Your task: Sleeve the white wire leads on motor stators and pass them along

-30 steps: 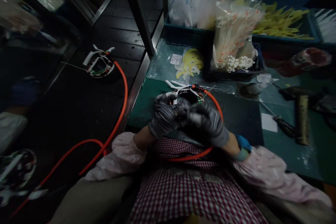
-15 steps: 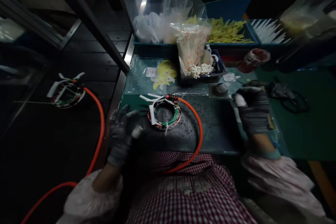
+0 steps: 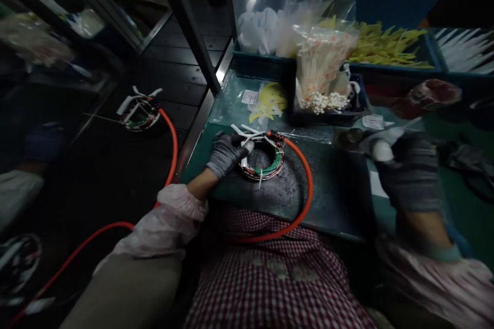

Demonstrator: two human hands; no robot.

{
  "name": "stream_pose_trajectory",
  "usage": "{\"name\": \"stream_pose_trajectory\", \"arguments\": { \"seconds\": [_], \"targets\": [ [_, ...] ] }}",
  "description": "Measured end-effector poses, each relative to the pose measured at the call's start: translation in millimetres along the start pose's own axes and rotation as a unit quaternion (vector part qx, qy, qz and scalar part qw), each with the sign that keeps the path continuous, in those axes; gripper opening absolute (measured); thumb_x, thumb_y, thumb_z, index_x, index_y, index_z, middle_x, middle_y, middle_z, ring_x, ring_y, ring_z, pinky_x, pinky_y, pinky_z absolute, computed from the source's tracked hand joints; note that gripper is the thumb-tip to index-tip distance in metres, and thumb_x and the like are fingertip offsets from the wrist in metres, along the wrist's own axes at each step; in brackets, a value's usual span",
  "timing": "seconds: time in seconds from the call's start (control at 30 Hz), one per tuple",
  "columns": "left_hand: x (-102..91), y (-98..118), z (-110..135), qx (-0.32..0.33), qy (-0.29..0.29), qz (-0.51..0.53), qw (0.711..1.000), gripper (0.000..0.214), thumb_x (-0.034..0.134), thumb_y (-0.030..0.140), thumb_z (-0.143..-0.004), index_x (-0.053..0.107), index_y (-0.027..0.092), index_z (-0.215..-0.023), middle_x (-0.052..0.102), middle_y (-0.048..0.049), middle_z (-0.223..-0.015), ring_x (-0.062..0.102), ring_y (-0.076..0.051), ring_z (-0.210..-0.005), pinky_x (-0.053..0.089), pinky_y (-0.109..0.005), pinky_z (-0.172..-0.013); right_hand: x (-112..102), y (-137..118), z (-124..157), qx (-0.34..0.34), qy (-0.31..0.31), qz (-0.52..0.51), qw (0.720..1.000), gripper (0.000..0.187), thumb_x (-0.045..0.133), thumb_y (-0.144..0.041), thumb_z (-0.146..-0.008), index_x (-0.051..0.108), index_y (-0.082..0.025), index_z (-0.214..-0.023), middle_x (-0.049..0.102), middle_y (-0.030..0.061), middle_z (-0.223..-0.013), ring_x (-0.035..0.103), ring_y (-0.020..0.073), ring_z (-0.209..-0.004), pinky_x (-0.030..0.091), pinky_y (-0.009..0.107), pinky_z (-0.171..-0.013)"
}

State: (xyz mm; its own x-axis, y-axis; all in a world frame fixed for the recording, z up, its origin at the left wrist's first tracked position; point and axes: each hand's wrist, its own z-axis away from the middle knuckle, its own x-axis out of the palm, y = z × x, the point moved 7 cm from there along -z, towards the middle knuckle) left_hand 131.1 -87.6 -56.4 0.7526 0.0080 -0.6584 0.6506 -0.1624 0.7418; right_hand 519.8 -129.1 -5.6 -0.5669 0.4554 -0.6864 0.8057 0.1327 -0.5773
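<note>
A wire coil ring (image 3: 272,168) with white sleeves and a green band lies on the dark plate. An orange cable (image 3: 309,180) curves away from it toward my apron. My left hand (image 3: 227,153), in a grey glove with a pale thumb tip, pinches the ring's left side. On the right, my gloved right hand (image 3: 411,172) is closed about a small squeeze bottle (image 3: 391,135) with a pointed nozzle. The bottle is tilted and blurred, its nozzle pointing right. Part of it is hidden by the fingers.
Behind stand a dark tray (image 3: 330,115) with a bag of white ties (image 3: 324,67), and a blue bin (image 3: 436,56) of yellow strips. A red can (image 3: 432,95) is at the right. Another coil ring (image 3: 141,113) lies left, near a metal post (image 3: 193,25); a co-worker's blurred hand (image 3: 44,141) shows far left.
My left hand has moved right and up onto the coil ring and taken hold of it. My right hand has closed on the squeeze bottle and tilted it. The view has swung left.
</note>
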Motion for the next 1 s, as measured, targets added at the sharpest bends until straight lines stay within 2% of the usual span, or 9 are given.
{"name": "stream_pose_trajectory", "arguments": {
  "seconds": [0.07, 0.17, 0.27, 0.33, 0.43, 0.5, 0.63, 0.83, 1.0],
  "targets": [
    [1.4, -1, 2, -0.013, 0.001, 0.017, 1.0, 0.022, 0.075, 0.033, -0.09, 0.085, 0.021, -0.105, 0.088, -0.0087, -0.101, 0.082, -0.029, -0.093, 0.064, -0.051, -0.101, 2, -45, 38, -0.036, -0.033, -0.024, 0.999, 0.017, 0.061, -0.042, -0.104, 0.068, -0.027, -0.106, 0.076, 0.0128, -0.098, 0.076, 0.0323, -0.093, 0.063, 0.051, -0.089],
    [-0.7, 12, 13, 0.029, 0.023, 0.009, 0.999, 0.031, 0.068, 0.03, -0.094, 0.082, 0.021, -0.121, 0.086, -0.0092, -0.122, 0.081, -0.027, -0.111, 0.06, -0.051, -0.114, 30, -100, 96, -0.079, -0.131, -0.102, 0.983, 0.022, 0.063, -0.036, -0.104, 0.071, -0.024, -0.121, 0.081, 0.0098, -0.099, 0.08, 0.0281, -0.084, 0.067, 0.042, -0.074],
    [-3.8, 35, 36, 0.119, 0.053, -0.061, 0.99, 0.037, 0.064, 0.039, -0.101, 0.078, 0.025, -0.132, 0.083, -0.0061, -0.133, 0.075, -0.027, -0.131, 0.049, -0.053, -0.129, 49, -119, 131, -0.075, -0.164, -0.111, 0.977, 0.03, 0.065, -0.034, -0.103, 0.073, -0.022, -0.129, 0.086, 0.0114, -0.101, 0.084, 0.0302, -0.082, 0.07, 0.04, -0.069],
    [-4.2, 49, 55, 0.177, 0.062, -0.079, 0.979, 0.042, 0.059, 0.047, -0.106, 0.075, 0.025, -0.137, 0.081, -0.007, -0.138, 0.072, -0.028, -0.137, 0.048, -0.052, -0.131, 51, -120, 142, -0.067, -0.184, -0.117, 0.974, 0.033, 0.067, -0.033, -0.103, 0.075, -0.023, -0.134, 0.086, 0.0127, -0.115, 0.086, 0.0327, -0.093, 0.072, 0.044, -0.077],
    [-3.6, 61, 78, 0.233, 0.058, -0.064, 0.969, 0.055, 0.046, 0.06, -0.112, 0.07, 0.023, -0.145, 0.075, -0.0107, -0.148, 0.067, -0.03, -0.145, 0.052, -0.05, -0.129, 45, -121, 145, -0.056, -0.223, -0.113, 0.967, 0.039, 0.069, -0.034, -0.102, 0.075, -0.029, -0.141, 0.081, 0.011, -0.137, 0.082, 0.0372, -0.117, 0.073, 0.051, -0.091],
    [-5.0, 63, 88, 0.249, 0.065, -0.061, 0.964, 0.063, 0.035, 0.065, -0.113, 0.068, 0.023, -0.147, 0.073, -0.0129, -0.152, 0.065, -0.032, -0.148, 0.056, -0.05, -0.125, 38, -126, 141, -0.067, -0.228, -0.11, 0.965, 0.037, 0.072, -0.033, -0.101, 0.077, -0.033, -0.137, 0.081, 0.007, -0.136, 0.081, 0.0374, -0.121, 0.072, 0.052, -0.094],
    [-6.5, 65, 105, 0.282, 0.057, -0.069, 0.955, 0.056, 0.035, 0.059, -0.115, 0.063, 0.028, -0.152, 0.069, -0.0128, -0.157, 0.061, -0.032, -0.153, 0.058, -0.05, -0.123, 31, -136, 131, -0.091, -0.208, -0.1, 0.969, 0.029, 0.076, -0.035, -0.099, 0.079, -0.036, -0.128, 0.086, 0.0045, -0.118, 0.084, 0.0347, -0.106, 0.073, 0.051, -0.09],
    [-3.8, 57, 112, 0.28, 0.039, -0.074, 0.956, 0.051, 0.033, 0.055, -0.115, 0.063, 0.033, -0.149, 0.068, -0.0101, -0.156, 0.056, -0.03, -0.157, 0.05, -0.053, -0.13, 30, -140, 123, -0.104, -0.195, -0.021, 0.975, 0.021, 0.075, -0.048, -0.098, 0.08, -0.029, -0.104, 0.082, 0.007, -0.084, 0.078, 0.032, -0.07, 0.065, 0.046, -0.061],
    [-3.8, 57, 109, 0.254, 0.028, -0.078, 0.964, 0.055, 0.039, 0.061, -0.112, 0.065, 0.029, -0.148, 0.064, -0.0134, -0.161, 0.055, -0.035, -0.157, 0.049, -0.055, -0.129, 24, -141, 118, -0.114, -0.188, -0.022, 0.975, 0.024, 0.071, -0.046, -0.1, 0.081, -0.026, -0.107, 0.087, 0.0085, -0.096, 0.082, 0.0327, -0.077, 0.065, 0.044, -0.065]
  ]
}}
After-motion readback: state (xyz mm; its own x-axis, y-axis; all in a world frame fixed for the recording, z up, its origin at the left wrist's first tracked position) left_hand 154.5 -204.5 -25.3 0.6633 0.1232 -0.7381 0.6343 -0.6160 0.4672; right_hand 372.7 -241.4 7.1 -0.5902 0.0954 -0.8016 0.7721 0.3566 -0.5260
